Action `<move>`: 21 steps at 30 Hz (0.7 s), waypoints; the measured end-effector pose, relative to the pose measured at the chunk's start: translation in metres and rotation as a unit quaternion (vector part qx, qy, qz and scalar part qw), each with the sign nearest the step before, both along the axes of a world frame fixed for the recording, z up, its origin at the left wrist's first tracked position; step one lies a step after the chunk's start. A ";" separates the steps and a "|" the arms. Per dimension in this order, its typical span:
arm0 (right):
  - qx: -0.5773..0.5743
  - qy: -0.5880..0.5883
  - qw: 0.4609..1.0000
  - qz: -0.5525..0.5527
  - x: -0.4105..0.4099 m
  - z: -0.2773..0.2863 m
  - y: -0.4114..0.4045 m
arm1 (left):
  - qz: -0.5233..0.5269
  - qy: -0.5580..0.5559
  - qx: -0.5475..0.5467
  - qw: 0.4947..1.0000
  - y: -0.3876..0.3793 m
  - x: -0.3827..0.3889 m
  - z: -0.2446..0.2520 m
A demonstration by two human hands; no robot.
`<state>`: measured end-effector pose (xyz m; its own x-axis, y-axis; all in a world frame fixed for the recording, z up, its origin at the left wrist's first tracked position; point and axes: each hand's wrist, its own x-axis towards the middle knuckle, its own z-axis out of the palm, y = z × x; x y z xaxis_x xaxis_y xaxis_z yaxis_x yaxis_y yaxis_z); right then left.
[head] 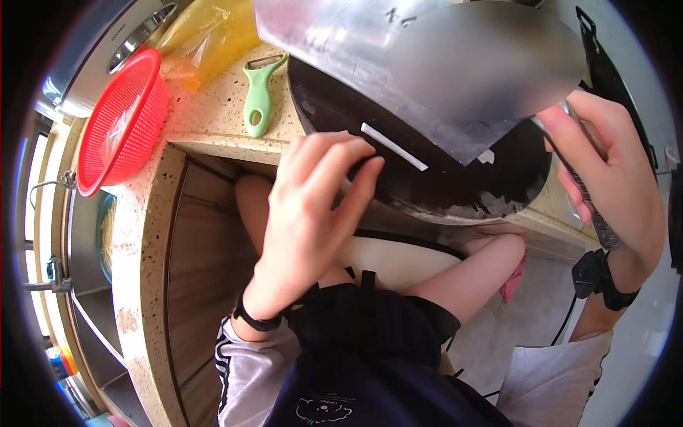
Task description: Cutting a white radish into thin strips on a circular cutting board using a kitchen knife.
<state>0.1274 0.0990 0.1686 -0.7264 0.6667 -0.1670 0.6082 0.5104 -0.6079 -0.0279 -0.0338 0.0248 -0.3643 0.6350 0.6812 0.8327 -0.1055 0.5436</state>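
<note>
My right hand [603, 155] grips the dark patterned handle of a cleaver. The cleaver's broad metal blade [331, 48] is raised over a dark round cutting board [427, 192], and part of it is blurred out. My left hand [320, 197] is at the board's left edge, thumb and fingers curved and apart, with nothing visible between them. Just right of its fingertips lies a thin white strip [395, 147] on the board. A small white piece [486, 156] lies near the blade's lower corner. A green peeler [258, 101] is on the counter, left of the board.
A red plastic basket [155, 80] with a clear bag inside is on the speckled counter [208, 115] at left. Behind it are a yellow plastic bag [213, 37] and a metal bowl [141, 37]. A sink [88, 235] with a blue-rimmed container [106, 208] is at far left.
</note>
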 end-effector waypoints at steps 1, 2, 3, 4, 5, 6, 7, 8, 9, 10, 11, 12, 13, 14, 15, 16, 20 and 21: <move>-0.013 0.023 0.999 -0.026 0.005 0.002 -0.002 | -0.004 -0.024 -0.018 1.000 -0.002 -0.002 0.005; -0.014 0.015 0.999 -0.050 0.010 0.004 -0.003 | -0.007 -0.041 -0.017 0.999 -0.003 -0.004 0.006; -0.010 0.019 0.998 -0.053 0.016 0.004 -0.004 | -0.014 -0.057 -0.012 0.998 -0.003 -0.004 0.009; -0.006 0.048 0.998 -0.048 0.022 0.000 -0.004 | -0.016 -0.053 -0.009 0.998 -0.001 -0.003 0.010; -0.003 0.077 0.996 -0.042 0.027 -0.003 -0.004 | -0.008 -0.053 -0.003 0.999 0.000 -0.001 0.011; -0.028 0.083 0.994 -0.060 0.032 -0.003 -0.005 | -0.001 -0.052 0.004 0.999 0.001 0.001 0.013; -0.024 0.088 0.994 -0.061 0.037 -0.005 -0.005 | 0.007 0.019 -0.033 0.999 0.003 0.001 0.017; -0.031 0.108 0.992 -0.065 0.042 -0.008 -0.006 | -0.022 0.056 -0.047 0.997 0.008 -0.002 0.017; -0.041 0.127 0.989 -0.065 0.046 -0.010 -0.008 | -0.047 0.092 -0.064 0.993 0.010 -0.006 0.017; -0.031 0.135 0.988 -0.068 0.050 -0.012 -0.011 | -0.044 0.097 -0.061 0.992 0.010 -0.008 0.020; -0.029 0.141 0.988 -0.065 0.054 -0.016 -0.015 | -0.067 0.083 -0.085 0.991 0.010 -0.009 0.024; -0.020 0.181 0.981 -0.059 0.056 -0.023 -0.018 | -0.089 0.071 -0.107 0.988 0.011 -0.013 0.027; -0.011 0.222 0.974 -0.053 0.058 -0.028 -0.020 | -0.085 0.078 -0.104 0.988 0.011 -0.016 0.032; -0.038 0.238 0.969 -0.048 0.059 -0.029 -0.023 | -0.112 0.058 -0.157 0.980 0.012 -0.018 0.039; -0.053 0.233 0.969 -0.054 0.061 -0.032 -0.025 | -0.138 0.036 -0.210 0.967 0.011 -0.020 0.043; -0.040 0.231 0.971 -0.051 0.062 -0.035 -0.027 | -0.158 0.038 -0.171 0.972 0.013 -0.025 0.039; 0.017 0.252 0.967 -0.043 0.066 -0.049 -0.032 | -0.144 0.095 -0.210 0.962 0.012 -0.041 0.046; 0.043 0.252 0.966 -0.043 0.068 -0.053 -0.031 | -0.118 0.114 -0.196 0.967 0.009 -0.050 0.051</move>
